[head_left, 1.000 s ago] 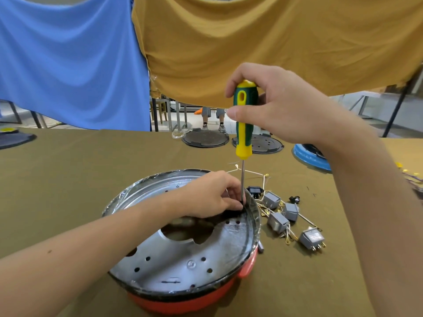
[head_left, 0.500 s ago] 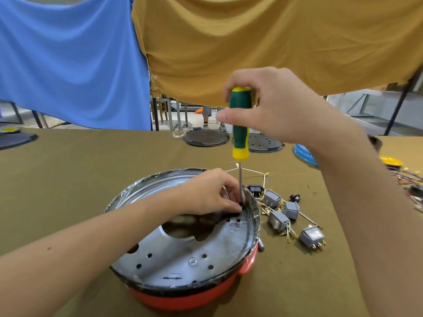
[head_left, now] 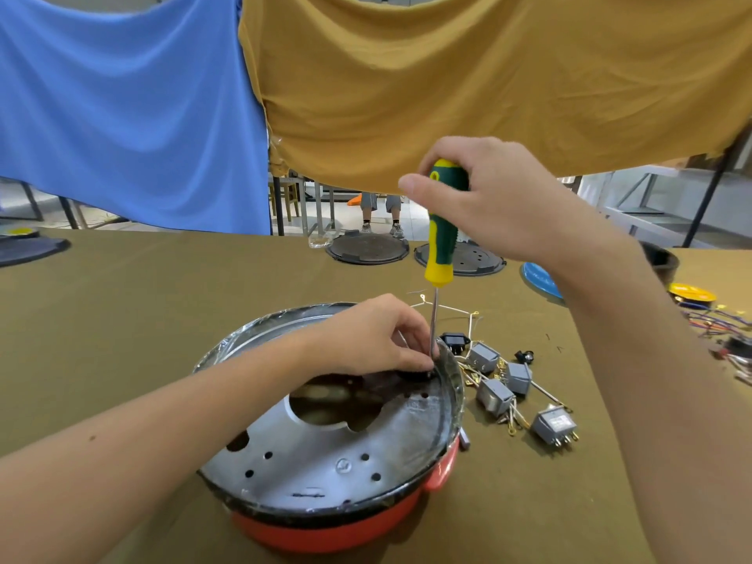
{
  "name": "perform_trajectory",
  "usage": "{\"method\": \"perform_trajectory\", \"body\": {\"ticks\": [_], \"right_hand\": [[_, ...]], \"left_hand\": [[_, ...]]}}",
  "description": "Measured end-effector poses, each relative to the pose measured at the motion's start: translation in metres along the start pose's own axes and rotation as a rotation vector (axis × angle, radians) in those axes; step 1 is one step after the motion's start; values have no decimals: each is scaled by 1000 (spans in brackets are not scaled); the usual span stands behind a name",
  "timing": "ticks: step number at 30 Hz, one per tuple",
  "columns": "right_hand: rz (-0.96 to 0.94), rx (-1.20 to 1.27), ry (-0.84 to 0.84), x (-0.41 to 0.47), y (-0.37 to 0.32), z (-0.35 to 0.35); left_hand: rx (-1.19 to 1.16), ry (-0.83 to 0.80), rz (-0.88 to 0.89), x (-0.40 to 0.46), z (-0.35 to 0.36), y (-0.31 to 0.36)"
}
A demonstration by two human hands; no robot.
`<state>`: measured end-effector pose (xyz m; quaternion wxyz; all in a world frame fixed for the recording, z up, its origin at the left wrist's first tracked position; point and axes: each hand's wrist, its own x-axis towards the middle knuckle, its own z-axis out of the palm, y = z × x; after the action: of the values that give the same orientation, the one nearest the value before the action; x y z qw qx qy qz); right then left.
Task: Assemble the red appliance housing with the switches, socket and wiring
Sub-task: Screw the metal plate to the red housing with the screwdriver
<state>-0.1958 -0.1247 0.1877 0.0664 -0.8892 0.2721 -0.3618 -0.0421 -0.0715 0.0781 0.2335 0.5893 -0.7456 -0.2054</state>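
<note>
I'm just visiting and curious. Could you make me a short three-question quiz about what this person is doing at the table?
1. True or false: the right hand holds the screwdriver upright.
2. Where do the left hand fingers rest? A) at the screwdriver tip inside the red housing B) on the grey switches
3. Fill in: the grey switches lie on the table to the housing's ____.

Key: 1 true; 2 A; 3 right.

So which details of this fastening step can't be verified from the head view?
- Screwdriver tip and any screw: hidden behind the left hand fingers at the housing rim.
- What the left hand pinches: covered by its own fingers.
- Markings on the grey switches: too small to read.
- Wire bundle: cut off by the right edge.
</note>
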Motion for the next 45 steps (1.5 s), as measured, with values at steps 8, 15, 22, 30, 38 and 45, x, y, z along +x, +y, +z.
{"method": "perform_trajectory", "body": {"ticks": [8,15,22,30,38,45], "right_hand": [[-23,-33,-39,-2,1,-5],[-2,149,-204,-4,-3,-12],[62,-42,-19,3,-5,8],[18,76,-103,0,6,-6],[70,49,-90,4,5,-3],[23,-5,-21,-1,3,-5]], "left_hand": [[363,96,-134,-43,-58,-27],[-571,410,-313,-99,-70,-110],[-825,209,-223,-88,-49,-123],[-934,204,-235,-87,-45,-122],[-986,221,-267,-88,-42,-116],[-1060,251,-284,-89,-38,-113]]}}
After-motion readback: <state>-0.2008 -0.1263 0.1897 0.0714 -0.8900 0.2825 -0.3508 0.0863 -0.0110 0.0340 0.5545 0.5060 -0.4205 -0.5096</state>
